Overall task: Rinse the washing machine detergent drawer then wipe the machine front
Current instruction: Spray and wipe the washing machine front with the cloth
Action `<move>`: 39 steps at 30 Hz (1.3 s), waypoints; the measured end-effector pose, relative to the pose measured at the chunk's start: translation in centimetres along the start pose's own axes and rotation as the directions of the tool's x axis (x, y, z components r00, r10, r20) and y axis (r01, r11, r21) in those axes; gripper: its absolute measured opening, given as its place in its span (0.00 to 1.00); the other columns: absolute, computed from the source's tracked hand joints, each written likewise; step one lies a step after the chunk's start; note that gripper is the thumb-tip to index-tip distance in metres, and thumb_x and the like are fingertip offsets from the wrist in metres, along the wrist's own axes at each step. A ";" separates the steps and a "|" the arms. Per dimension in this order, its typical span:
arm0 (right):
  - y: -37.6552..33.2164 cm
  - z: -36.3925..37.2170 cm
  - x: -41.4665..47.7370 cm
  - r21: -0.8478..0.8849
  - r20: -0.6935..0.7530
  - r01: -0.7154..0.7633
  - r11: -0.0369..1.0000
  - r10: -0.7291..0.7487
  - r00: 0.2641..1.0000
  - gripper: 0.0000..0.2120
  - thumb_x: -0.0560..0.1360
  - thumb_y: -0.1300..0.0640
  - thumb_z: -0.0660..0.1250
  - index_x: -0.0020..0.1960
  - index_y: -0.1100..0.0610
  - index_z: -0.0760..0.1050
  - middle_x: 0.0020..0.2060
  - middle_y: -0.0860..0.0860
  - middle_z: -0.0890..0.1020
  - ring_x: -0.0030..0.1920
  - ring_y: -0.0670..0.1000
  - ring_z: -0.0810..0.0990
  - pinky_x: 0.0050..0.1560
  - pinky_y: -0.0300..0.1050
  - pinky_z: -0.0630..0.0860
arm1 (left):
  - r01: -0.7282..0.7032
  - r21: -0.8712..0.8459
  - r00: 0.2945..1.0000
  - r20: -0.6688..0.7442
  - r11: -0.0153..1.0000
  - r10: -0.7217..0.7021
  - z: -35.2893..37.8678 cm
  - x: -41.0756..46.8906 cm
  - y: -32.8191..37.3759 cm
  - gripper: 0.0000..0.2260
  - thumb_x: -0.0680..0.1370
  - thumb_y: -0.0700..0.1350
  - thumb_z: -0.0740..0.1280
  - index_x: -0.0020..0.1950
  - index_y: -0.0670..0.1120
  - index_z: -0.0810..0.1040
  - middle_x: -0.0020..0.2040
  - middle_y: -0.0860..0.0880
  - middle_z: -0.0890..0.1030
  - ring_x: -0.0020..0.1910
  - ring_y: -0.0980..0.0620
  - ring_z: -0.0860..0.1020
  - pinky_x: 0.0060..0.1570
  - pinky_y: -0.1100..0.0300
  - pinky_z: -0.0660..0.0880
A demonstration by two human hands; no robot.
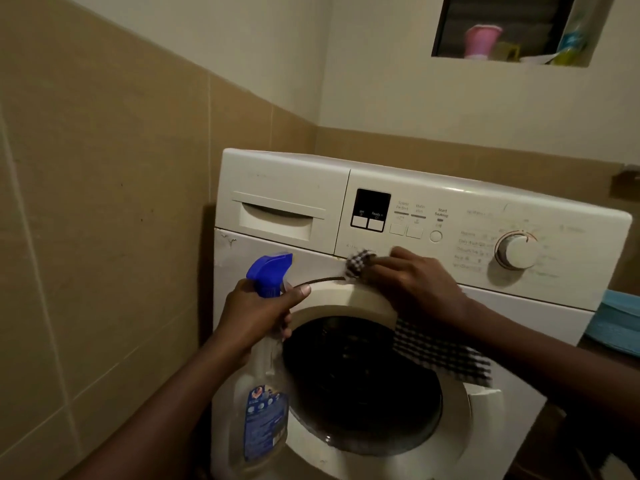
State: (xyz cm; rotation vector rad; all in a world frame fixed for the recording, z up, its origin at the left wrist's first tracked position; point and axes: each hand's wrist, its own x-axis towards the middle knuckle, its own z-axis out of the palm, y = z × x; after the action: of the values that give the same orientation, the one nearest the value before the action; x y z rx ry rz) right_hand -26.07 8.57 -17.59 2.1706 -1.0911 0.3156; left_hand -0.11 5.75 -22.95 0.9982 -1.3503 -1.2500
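As a person cleans a white washing machine [512, 306] in a tiled corner, the right grip [412, 282] presses a bunched black-and-white checked cloth [440, 355] against the machine front. The wad sits on the seam just below the control strip, right above the top of the door rim [346, 299]. The fingers are curled over the wad. The cloth's loose tail hangs down and to the right from under the wrist, across the dark door glass.

The left grip [256, 313] is clenched round the neck of a clear spray bottle [259, 403]. The bottle is held roughly upright before the machine's left side, its blue trigger head turned toward the panel.

The detergent drawer [277, 220] sits shut at top left, up and to the left of the cloth and apart from both hands. That suggests the rinse is done and the wipe is in hand.

The front runs widest left to right. The cloth hand, the nearer of the two, looks best placed to sweep sideways toward the program dial [517, 251] or down round the door.
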 end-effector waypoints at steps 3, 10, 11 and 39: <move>1.5 -0.7 -2.4 -0.021 -0.096 -0.017 1.000 0.015 0.995 0.11 0.75 0.56 0.64 0.55 0.57 0.81 0.52 0.51 0.84 0.42 0.53 0.79 0.24 0.44 0.74 | 0.014 -0.019 1.000 -0.015 1.000 -0.014 0.0 0.4 -0.1 0.16 0.71 0.49 0.76 0.51 0.40 0.79 0.33 0.42 0.80 0.32 0.44 0.79 0.42 0.47 0.81; 0.2 0.6 4.6 -0.060 -0.345 -0.079 0.995 0.053 0.937 0.07 0.74 0.63 0.69 0.51 0.59 0.82 0.51 0.53 0.84 0.40 0.56 0.78 0.25 0.44 0.72 | 0.041 -0.020 0.998 -0.053 0.999 -0.042 0.0 2.0 0.4 0.22 0.70 0.49 0.77 0.56 0.37 0.78 0.36 0.42 0.80 0.32 0.48 0.79 0.34 0.55 0.81; 0.0 0.9 5.5 -0.069 -0.327 -0.057 0.996 0.031 0.945 0.07 0.74 0.63 0.70 0.52 0.59 0.82 0.52 0.53 0.84 0.41 0.56 0.78 0.26 0.43 0.71 | 0.036 -0.004 0.997 -0.067 0.999 -0.037 0.0 2.2 0.6 0.21 0.70 0.49 0.77 0.56 0.37 0.77 0.35 0.42 0.80 0.31 0.49 0.79 0.31 0.57 0.79; -6.2 6.4 15.1 0.033 -0.286 -0.031 0.999 0.039 0.957 0.17 0.71 0.64 0.73 0.59 0.61 0.80 0.57 0.56 0.82 0.51 0.60 0.79 0.46 0.53 0.80 | 0.001 0.063 0.979 -0.205 0.998 0.012 -8.4 3.7 -0.1 0.15 0.71 0.49 0.76 0.49 0.41 0.78 0.32 0.45 0.80 0.29 0.48 0.79 0.31 0.57 0.79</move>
State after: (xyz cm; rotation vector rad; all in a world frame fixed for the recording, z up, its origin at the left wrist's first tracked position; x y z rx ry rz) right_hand -12.40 -2.36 -17.90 2.0522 -0.9651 0.6437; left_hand 7.58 0.78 -22.84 1.1340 -1.2363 -1.0744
